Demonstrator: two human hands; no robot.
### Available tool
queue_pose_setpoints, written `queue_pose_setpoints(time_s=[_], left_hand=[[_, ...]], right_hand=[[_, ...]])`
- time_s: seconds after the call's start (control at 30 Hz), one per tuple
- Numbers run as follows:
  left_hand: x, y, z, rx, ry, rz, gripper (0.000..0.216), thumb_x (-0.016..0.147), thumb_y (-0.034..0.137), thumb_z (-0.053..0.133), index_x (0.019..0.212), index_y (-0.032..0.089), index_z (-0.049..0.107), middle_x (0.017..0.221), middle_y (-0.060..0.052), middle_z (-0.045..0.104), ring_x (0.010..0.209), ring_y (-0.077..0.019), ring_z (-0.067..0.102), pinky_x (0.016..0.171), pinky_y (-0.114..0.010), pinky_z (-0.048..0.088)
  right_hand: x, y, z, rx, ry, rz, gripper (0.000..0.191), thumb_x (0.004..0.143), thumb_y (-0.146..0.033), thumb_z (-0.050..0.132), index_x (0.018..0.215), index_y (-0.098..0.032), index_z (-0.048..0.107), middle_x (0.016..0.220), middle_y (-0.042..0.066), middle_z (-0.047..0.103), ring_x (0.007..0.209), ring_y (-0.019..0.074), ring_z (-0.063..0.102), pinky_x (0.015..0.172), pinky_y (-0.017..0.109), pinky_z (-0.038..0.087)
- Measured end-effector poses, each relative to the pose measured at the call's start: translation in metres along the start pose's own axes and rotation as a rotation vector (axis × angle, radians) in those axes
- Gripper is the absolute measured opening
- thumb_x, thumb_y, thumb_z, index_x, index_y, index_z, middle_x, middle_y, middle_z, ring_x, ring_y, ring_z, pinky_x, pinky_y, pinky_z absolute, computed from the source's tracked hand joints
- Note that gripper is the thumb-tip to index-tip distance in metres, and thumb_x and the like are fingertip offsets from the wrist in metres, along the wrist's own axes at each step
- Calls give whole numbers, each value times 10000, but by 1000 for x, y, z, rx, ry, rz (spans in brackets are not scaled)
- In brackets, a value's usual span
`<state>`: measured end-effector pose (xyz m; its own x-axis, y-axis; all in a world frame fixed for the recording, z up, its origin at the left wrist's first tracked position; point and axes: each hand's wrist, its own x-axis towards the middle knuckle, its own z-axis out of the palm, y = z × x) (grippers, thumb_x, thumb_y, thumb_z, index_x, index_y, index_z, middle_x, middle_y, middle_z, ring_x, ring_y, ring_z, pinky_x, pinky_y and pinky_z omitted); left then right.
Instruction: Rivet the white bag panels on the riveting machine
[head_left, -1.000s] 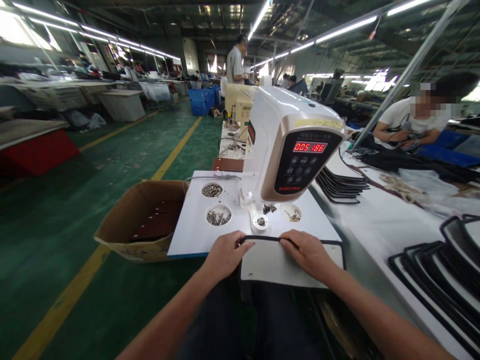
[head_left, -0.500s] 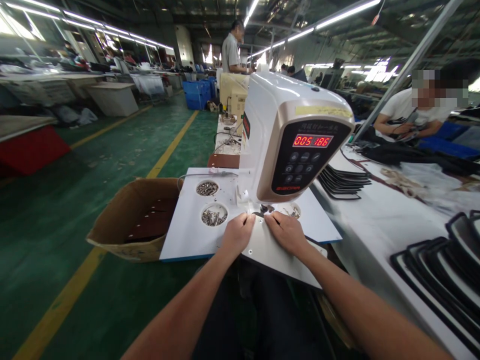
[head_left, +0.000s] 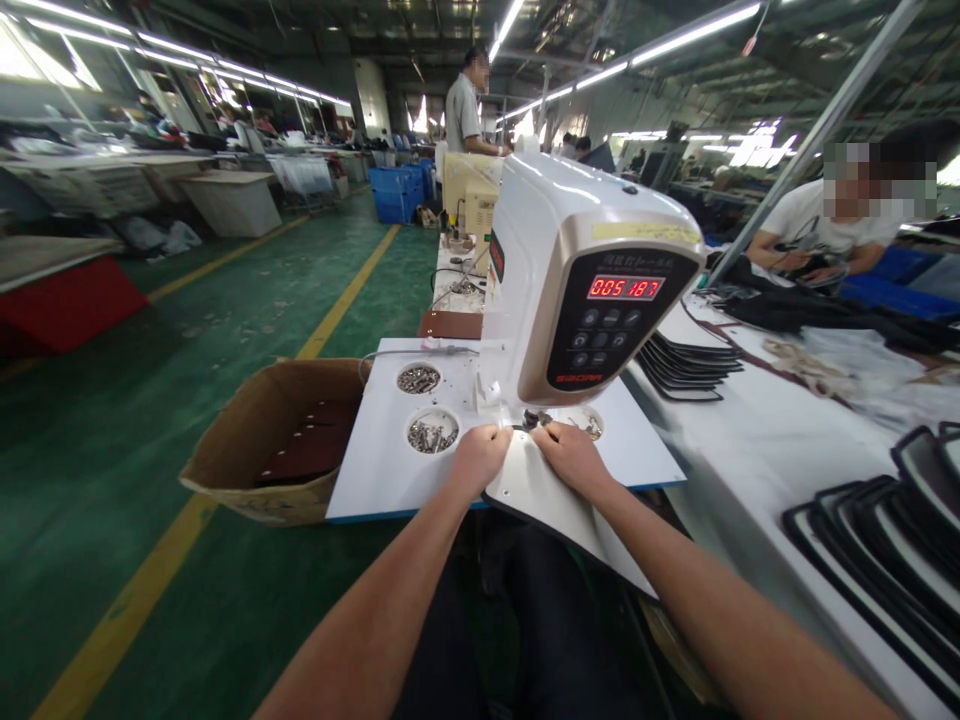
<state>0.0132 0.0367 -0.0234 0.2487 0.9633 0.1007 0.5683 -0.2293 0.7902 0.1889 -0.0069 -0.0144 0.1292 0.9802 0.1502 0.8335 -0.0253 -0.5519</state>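
Observation:
A white panel with a dark edge (head_left: 540,500) lies across the front of the white machine table, its far edge under the head of a riveting machine (head_left: 592,290). My left hand (head_left: 481,460) is closed on the panel's left side. My right hand (head_left: 571,455) grips its right side, thumb on top. Small metal fasteners show in the panel's surface. The machine's red display reads 005187. Round wells (head_left: 433,432) in the table hold loose metal fasteners. The fingers under the panel are hidden.
A cardboard box (head_left: 262,505) with dark red pieces stands at the left. Stacked dark-edged panels (head_left: 870,540) lie on the right table, with more (head_left: 690,365) behind. A person (head_left: 832,225) works at the right; another (head_left: 465,110) stands beyond the machine.
The display went from 005186 to 005187. Both hands have shifted the panel slightly, and its near right corner now hangs lower. The view has moved a little.

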Motion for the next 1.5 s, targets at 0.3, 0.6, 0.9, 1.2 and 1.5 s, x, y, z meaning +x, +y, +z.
queue_pose_setpoints(time_s=[0.3, 0.6, 0.9, 1.2, 1.5], left_hand=[[-70, 1, -30, -301, -2, -144, 440, 820, 569, 497, 827, 157, 650, 752, -4, 647, 710, -155, 541, 636, -252, 371], [-90, 21, -21, -71, -156, 78, 378, 897, 495, 423, 762, 183, 586, 747, -3, 637, 725, -154, 542, 673, -272, 356], [-57, 20, -17, 67, -166, 85, 435, 922, 499, 352, 684, 189, 544, 674, -10, 591, 679, -149, 519, 628, -277, 301], [-29, 11, -11, 151, -82, -41, 454, 926, 498, 294, 684, 201, 538, 726, -31, 623, 683, -153, 493, 631, -287, 282], [-20, 8, -11, 99, -123, -59, 423, 898, 484, 325, 630, 196, 480, 675, -18, 580, 667, -146, 482, 628, -280, 295]], right_hand=[[-59, -15, 17, 477, 216, 246, 498, 909, -592, 408, 638, -195, 538, 631, -2, 575, 660, 167, 495, 608, 273, 342], [-90, -13, -1, 279, 244, -122, 391, 888, -503, 550, 1141, -216, 635, 1123, 88, 665, 1054, 249, 589, 910, 365, 441], [-39, -12, -7, 186, 72, -8, 439, 946, -555, 416, 753, -215, 616, 732, 9, 661, 727, 168, 582, 675, 268, 368], [5, -12, 4, 102, 44, 75, 366, 872, -381, 495, 572, -181, 559, 669, 48, 642, 662, 148, 513, 612, 265, 294], [10, -9, 7, 163, -22, 91, 380, 859, -361, 476, 525, -181, 481, 605, 39, 592, 615, 141, 482, 577, 273, 272]])
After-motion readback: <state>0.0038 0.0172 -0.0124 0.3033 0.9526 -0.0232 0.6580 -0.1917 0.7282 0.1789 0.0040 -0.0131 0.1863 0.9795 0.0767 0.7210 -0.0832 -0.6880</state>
